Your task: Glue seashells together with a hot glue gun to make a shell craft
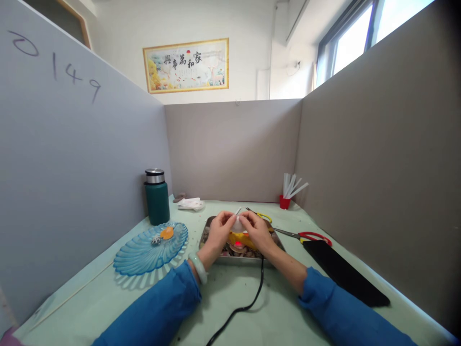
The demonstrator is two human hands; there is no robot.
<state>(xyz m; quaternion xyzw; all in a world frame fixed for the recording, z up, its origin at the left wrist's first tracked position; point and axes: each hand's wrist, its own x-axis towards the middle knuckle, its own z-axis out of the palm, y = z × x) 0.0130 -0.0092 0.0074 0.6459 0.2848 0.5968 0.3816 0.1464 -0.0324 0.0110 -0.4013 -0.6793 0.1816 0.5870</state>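
Observation:
Over the metal tray [230,261], my left hand [220,234] and my right hand [258,231] meet. Their thumbs and fingertips pinch a small whitish, rounded piece [237,225] that looks like a shell, partly covered by the fingers. A short thin white bit [238,210] sticks up above the fingertips; I cannot tell whether it is joined to the piece. Just beneath the hands a yellow glue gun [239,238] with a glowing red light lies across the tray. Shells and small stones fill the tray below it.
A blue glass plate [140,254] with an orange shell [167,233] and a green flask [157,202] stand left. Red-handled scissors [300,235] and a black strip [342,271] lie right. White sticks fill a red cup [285,202]. A black cord [248,306] runs toward me.

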